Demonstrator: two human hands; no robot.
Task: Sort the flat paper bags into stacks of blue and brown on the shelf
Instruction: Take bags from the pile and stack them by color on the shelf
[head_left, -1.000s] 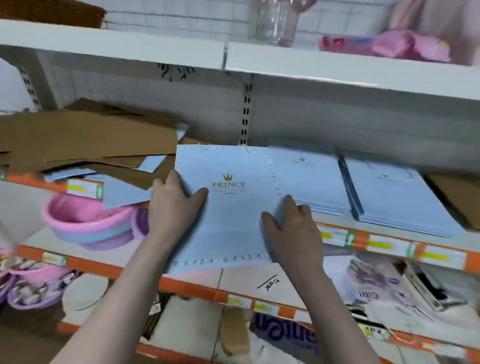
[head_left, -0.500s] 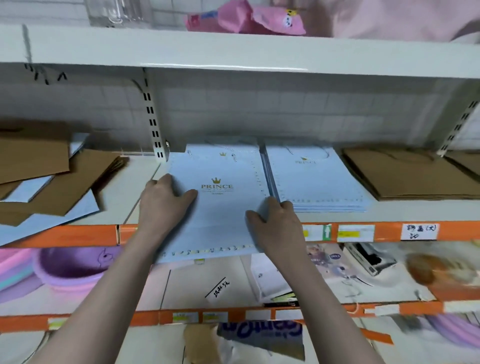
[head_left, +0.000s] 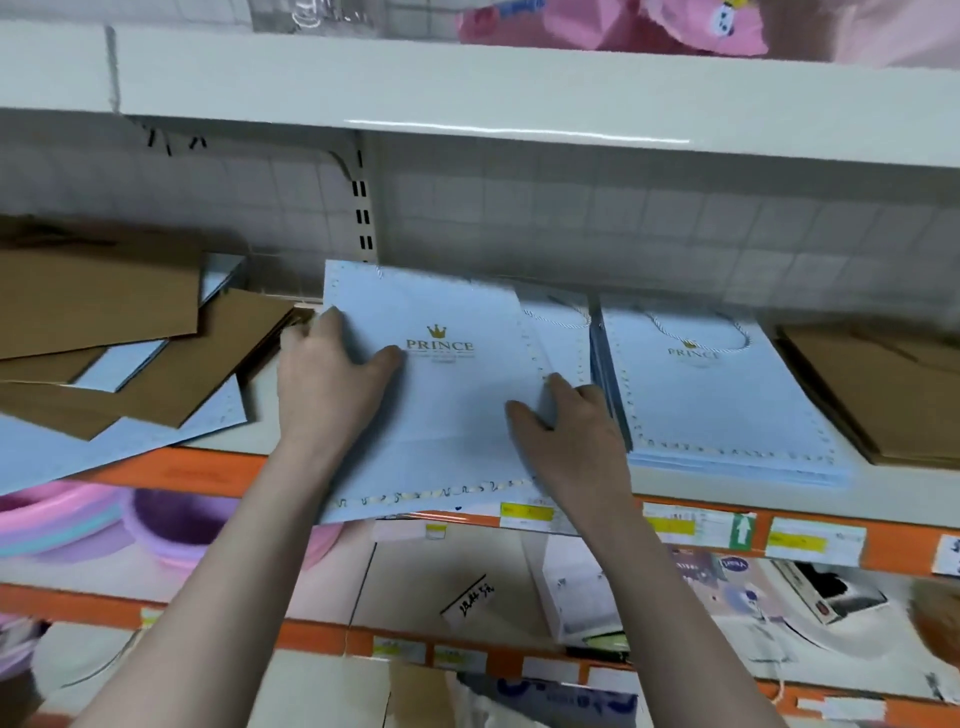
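1. Fingers (head_left: 332, 332) of the left hand (head_left: 332, 384) are lying flat and close together on the blue bag (head_left: 457, 410), thumb splayed out toward the crown print; the right hand (head_left: 571, 421) is pressing its fingers on the bag's right edge, thumb spread inward. Both seem to be pinning the bag so it can be squared up.
2. Along the shelf (head_left: 691, 493), the bag is sitting on a blue stack, its near end hanging over the orange lip, so I'd say it is not yet seated.
3. Just right, a second blue stack (head_left: 722, 405) is lying tidy, and a brown stack (head_left: 883, 395) beyond it.
4. Left, a mixed pile (head_left: 119, 353) of brown and blue bags is lying crooked, evidently still waiting to be sorted.
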